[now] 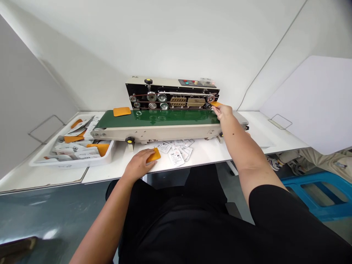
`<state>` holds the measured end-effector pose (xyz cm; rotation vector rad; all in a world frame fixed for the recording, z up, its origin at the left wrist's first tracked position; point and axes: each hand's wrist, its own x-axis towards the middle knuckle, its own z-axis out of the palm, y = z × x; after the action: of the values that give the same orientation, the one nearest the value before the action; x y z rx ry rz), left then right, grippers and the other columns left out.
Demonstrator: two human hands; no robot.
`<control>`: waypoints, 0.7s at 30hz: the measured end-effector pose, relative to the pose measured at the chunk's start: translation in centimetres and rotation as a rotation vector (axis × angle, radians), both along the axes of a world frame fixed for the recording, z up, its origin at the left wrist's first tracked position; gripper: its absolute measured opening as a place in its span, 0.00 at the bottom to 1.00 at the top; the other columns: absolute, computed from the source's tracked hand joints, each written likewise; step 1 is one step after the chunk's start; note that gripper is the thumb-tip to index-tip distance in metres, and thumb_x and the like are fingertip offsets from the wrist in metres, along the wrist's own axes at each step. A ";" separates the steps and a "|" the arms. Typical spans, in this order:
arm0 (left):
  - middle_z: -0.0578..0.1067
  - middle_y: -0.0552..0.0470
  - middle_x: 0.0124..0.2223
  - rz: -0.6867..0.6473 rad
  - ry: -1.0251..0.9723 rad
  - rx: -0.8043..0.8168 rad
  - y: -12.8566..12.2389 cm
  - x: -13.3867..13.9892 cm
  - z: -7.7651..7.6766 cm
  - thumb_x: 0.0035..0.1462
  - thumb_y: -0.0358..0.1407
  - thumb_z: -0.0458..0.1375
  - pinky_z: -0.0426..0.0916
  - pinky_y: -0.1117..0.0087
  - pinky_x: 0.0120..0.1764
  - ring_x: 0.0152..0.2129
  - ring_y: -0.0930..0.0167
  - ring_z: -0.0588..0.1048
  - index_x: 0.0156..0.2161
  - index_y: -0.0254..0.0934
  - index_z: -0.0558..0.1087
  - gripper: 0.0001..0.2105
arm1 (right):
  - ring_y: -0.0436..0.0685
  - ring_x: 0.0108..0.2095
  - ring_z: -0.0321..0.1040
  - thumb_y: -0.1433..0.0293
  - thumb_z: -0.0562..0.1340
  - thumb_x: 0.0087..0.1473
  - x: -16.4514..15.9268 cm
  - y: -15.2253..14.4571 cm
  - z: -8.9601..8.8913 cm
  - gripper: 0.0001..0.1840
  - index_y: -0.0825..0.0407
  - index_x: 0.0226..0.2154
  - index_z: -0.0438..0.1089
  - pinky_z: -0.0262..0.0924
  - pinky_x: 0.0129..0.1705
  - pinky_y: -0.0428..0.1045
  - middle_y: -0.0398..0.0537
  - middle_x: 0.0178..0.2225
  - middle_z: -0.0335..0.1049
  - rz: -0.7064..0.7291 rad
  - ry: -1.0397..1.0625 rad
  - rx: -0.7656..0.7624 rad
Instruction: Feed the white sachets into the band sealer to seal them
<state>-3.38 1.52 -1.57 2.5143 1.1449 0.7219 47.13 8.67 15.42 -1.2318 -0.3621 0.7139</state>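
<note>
At the right end of a band sealing machine (172, 99), my right hand (222, 110) pinches an orange pouch (216, 104) whose edge is at the rollers. My left hand (140, 162) rests on the table's front part, its fingers over another orange pouch (154, 156). To the right of that hand lies a loose pile of printed white pouches (176, 157), partly under the conveyor. A further orange pouch (122, 111) lies flat on the left end of the green belt (170, 118).
A white bin (90, 161) full of white and orange pouches stands left of the conveyor. Black knobs (129, 140) stick out from the conveyor's front. A blue plastic stool (324, 179) and another person's legs (321, 159) are at the right. White panels flank the table.
</note>
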 end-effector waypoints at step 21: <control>0.76 0.40 0.65 -0.011 0.055 -0.007 -0.2 0.0 0.2 0.64 0.48 0.60 0.65 0.48 0.68 0.64 0.51 0.72 0.62 0.38 0.77 0.26 | 0.48 0.22 0.73 0.76 0.58 0.70 -9.2 -1.3 1.0 0.08 0.57 0.38 0.70 0.67 0.22 0.38 0.48 0.23 0.75 0.470 0.048 -0.186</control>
<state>-3.38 1.30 -1.34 2.5473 1.1487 0.6481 37.95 7.40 16.44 -1.3153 -0.5645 1.1990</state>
